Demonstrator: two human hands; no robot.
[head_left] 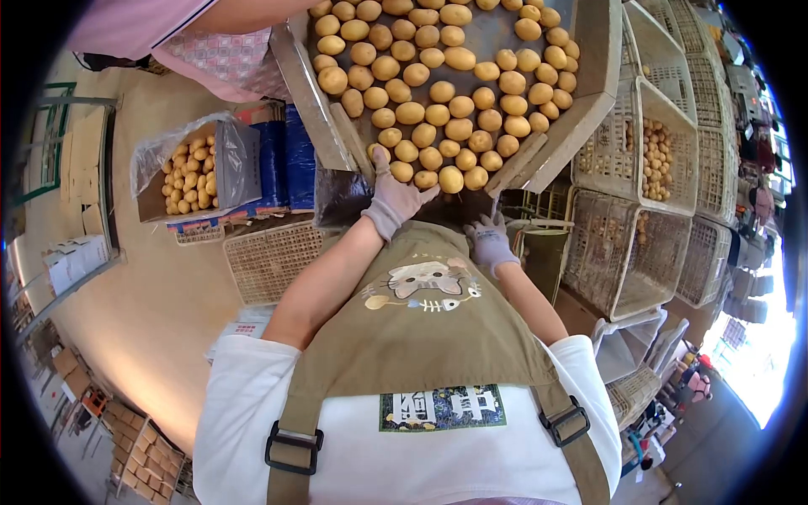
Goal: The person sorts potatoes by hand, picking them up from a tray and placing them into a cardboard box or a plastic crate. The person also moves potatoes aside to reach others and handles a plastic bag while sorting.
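Observation:
My left hand (pixel 397 198), in a pale grey-lilac glove, is at the near opening of a wooden-sided sorting table (pixel 555 151). Its fingers are apart beside the nearest potatoes, and one potato (pixel 401 172) lies between thumb and fingers; I cannot make out a firm grip. Many yellow potatoes (pixel 459 129) are spread over the table, with a few right at its front lip. Lower and to the right, my right hand (pixel 491 241), gloved alike, hangs below the lip with its fingers stretched out and no potato visible in it.
On the left stands a plastic-lined box (pixel 240 164) of potatoes, near a plastic crate (pixel 273 263). Stacked crates (pixel 606 244) line the right side, one holding potatoes (pixel 656 160). Another person's pink sleeve (pixel 126 29) is at the upper left, close to the table.

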